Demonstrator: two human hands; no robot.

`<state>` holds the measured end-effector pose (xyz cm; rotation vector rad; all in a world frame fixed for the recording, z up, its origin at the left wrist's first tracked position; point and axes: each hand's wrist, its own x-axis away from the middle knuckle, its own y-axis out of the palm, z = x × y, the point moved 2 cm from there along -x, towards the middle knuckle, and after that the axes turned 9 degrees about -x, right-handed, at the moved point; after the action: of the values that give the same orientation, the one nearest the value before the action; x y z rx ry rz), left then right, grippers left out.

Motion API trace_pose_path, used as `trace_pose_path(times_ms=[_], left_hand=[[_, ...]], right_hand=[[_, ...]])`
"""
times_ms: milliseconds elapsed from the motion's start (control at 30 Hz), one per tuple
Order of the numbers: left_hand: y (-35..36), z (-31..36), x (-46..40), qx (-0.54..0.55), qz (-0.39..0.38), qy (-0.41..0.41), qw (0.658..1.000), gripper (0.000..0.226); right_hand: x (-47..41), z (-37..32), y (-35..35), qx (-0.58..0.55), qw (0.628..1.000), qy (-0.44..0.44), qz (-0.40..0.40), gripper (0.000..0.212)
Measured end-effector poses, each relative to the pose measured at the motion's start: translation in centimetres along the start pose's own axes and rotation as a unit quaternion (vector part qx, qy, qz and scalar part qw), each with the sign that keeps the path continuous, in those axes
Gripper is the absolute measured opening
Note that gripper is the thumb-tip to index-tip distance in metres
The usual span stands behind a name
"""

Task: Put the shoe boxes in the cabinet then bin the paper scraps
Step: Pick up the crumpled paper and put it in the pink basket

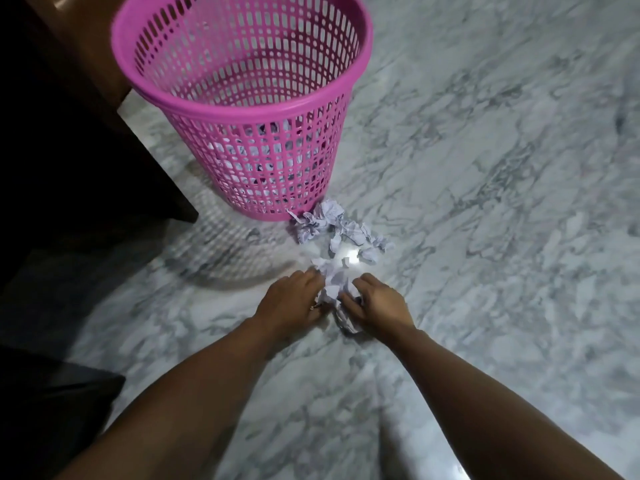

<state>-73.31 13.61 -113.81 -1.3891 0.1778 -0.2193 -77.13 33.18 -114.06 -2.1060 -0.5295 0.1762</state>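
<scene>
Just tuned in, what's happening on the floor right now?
A person is crouched over a marble floor, gathering crumpled paper scraps. The left hand and right hand close in from both sides on a clump of paper. More scraps lie loose between the hands and the pink bin, which stands upright and already holds some paper at the bottom. No shoe boxes are in view.

Floor: grey-and-white veined marble, polished, with a bright spot of reflected light near the middle of the view. Furniture: brown wooden piece with a dark underside, standing at the upper left. Dark cloth: lies at the lower left edge.
</scene>
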Motion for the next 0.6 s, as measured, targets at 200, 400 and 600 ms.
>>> trace_pose_path(times_ms=[200, 400, 600], left_hand=[[-1.8, 0.3, 3.3, 0.043, 0.005, -0.066, 0.997, 0.031], [-3.9, 0.2, 4.1, 0.031, 0.002, -0.141, 0.989, 0.042], [-6.7, 1.5, 2.9, 0.042, 0.033, -0.145, 0.988, 0.026]], right_hand=[[2.5, -0.2, -1.3, -0.122, 0.981, 0.146, 0.033, 0.039], [2.0, -2.1, -3.5, -0.241, 0.946, 0.190, 0.105, 0.032], [1.0, -5.2, -5.1, -0.371, 0.897, 0.218, 0.100, 0.017]])
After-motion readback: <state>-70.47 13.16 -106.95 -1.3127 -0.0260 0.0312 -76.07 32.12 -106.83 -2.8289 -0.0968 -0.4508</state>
